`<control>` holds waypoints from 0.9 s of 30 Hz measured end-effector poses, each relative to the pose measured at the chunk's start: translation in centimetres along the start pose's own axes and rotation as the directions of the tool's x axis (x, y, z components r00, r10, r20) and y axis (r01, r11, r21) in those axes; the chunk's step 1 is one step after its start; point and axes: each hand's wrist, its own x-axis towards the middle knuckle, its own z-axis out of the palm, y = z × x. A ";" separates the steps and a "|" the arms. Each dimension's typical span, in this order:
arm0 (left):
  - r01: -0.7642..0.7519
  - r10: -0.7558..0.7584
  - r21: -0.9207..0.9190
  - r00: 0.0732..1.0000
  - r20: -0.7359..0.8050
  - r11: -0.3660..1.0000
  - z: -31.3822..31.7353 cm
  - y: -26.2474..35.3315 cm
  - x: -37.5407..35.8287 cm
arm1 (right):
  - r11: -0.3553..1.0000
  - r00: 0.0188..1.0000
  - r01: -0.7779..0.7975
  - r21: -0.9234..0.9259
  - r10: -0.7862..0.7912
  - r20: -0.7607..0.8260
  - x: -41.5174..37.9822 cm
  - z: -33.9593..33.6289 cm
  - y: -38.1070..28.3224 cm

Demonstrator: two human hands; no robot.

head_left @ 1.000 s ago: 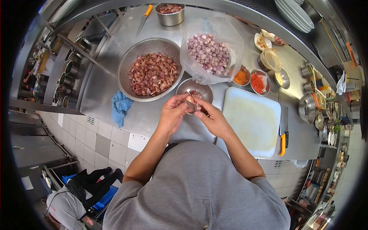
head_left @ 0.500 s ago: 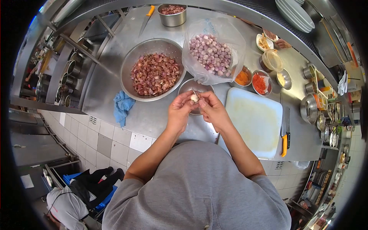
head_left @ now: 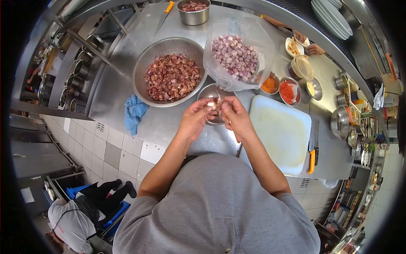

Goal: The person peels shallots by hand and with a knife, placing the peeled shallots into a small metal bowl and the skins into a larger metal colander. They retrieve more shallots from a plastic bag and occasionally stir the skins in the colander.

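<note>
Both my hands meet over a small steel bowl (head_left: 206,94) at the table's near side. Between the thumb and fingers of my left hand (head_left: 195,120) is a small whitish shallot (head_left: 211,104). My right hand (head_left: 237,120) is closed close beside it, around what looks like a small knife (head_left: 218,98); its handle is mostly hidden by the fingers. Left of the bowl, a large perforated steel colander (head_left: 141,84) holds reddish-brown unpeeled shallots (head_left: 172,78). Behind the bowl stands a clear plastic bag (head_left: 264,46) of pale purple peeled shallots (head_left: 234,57).
A white cutting board (head_left: 277,135) lies at right, with yellow-handled and black-handled knives (head_left: 313,156) alongside. Bowls of orange (head_left: 268,85) and red shreds (head_left: 288,92) sit behind it. A blue cloth (head_left: 135,113) lies left; another knife (head_left: 164,17) lies behind. Another person's hand (head_left: 315,49) shows at back right.
My hands have shifted slightly upward and turned around the shallot. The thin blade that stood out between them is now less distinct. The view has shifted a little.
</note>
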 end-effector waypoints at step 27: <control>-0.122 0.122 0.031 0.993 0.006 0.992 0.0 0.9 -0.9 | 0.870 0.980 0.197 -0.453 -0.156 0.126 -1.6 0.9 -1.0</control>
